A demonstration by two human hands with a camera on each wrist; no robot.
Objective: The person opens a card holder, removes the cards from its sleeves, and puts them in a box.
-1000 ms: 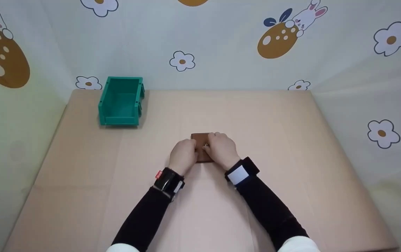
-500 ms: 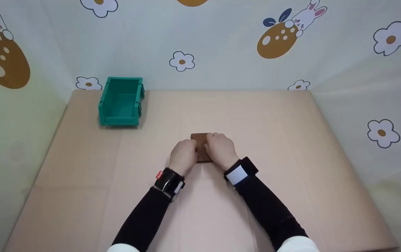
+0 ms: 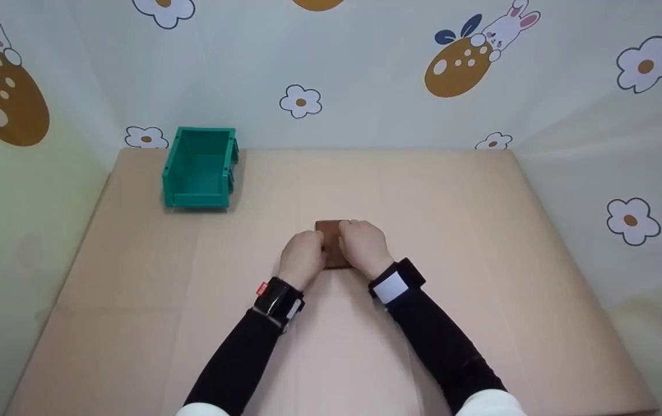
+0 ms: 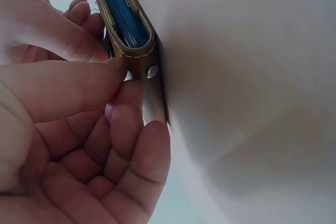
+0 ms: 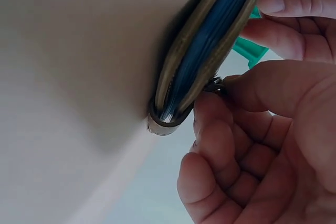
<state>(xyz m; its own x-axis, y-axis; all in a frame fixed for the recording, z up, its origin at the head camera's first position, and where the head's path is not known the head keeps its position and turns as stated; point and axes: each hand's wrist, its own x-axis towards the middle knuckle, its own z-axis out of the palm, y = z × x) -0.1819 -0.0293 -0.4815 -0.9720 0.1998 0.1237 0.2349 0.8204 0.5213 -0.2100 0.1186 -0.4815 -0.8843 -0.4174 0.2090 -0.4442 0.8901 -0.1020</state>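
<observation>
In the head view, a brown leather card holder [image 3: 332, 229] lies mid-table between both hands. My left hand [image 3: 302, 253] grips its left edge; in the left wrist view, thumb and forefinger pinch there beside a round metal snap [image 4: 152, 71]. White stitching runs along this edge, and thin blue sleeves [image 4: 126, 19] show between the covers. My right hand [image 3: 364, 248] holds the other side, covering much of it. From the right wrist, its thumb and forefinger pinch at a small dark metal fitting [image 5: 214, 84] on the cover, partly hidden by the fingertips.
A green plastic bin [image 3: 199, 199] with a low front stands at the table's back left. The beige tabletop [image 3: 423, 190] meets white cloth walls [image 3: 365, 69] printed with flowers and rabbits at the back and sides.
My right hand has shifted slightly left over the card holder, and the small shiny spot by its thumb is now covered in the head view. The left hand and bin stay put.
</observation>
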